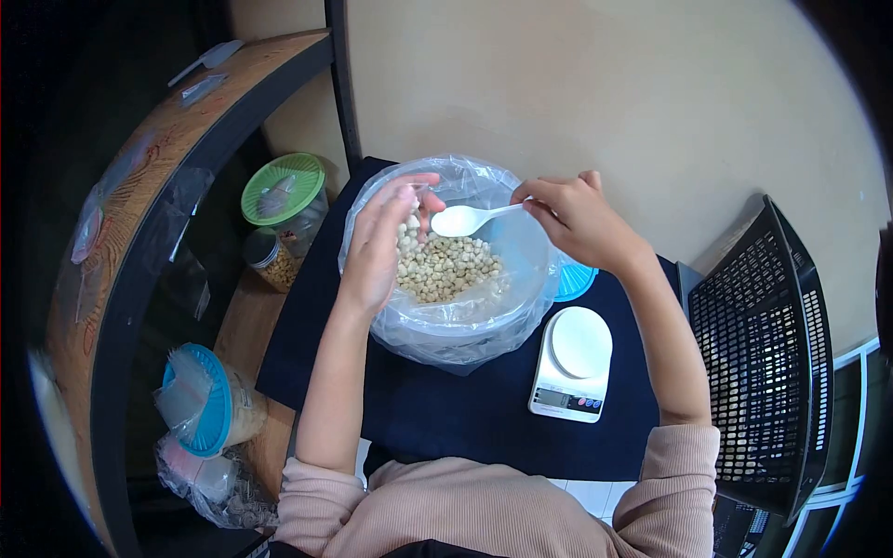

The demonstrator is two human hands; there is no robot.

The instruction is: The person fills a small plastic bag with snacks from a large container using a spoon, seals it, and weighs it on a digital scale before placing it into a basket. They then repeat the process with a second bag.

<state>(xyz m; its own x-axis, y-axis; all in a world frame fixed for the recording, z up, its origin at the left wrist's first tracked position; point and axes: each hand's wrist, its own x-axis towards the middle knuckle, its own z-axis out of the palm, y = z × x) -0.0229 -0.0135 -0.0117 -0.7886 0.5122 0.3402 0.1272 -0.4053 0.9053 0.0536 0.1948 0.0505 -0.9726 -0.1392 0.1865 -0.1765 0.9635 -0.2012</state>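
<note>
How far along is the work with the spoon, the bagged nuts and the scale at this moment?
Done: the plastic bag sits open on the dark cloth, holding pale nuts. In hand: the right hand holds a white spoon, apparently empty, over the nuts, while the left hand rests at the bag's rim. Left: the digital scale beside the bag has nothing on its platform, so nothing appears weighed yet.
</note>
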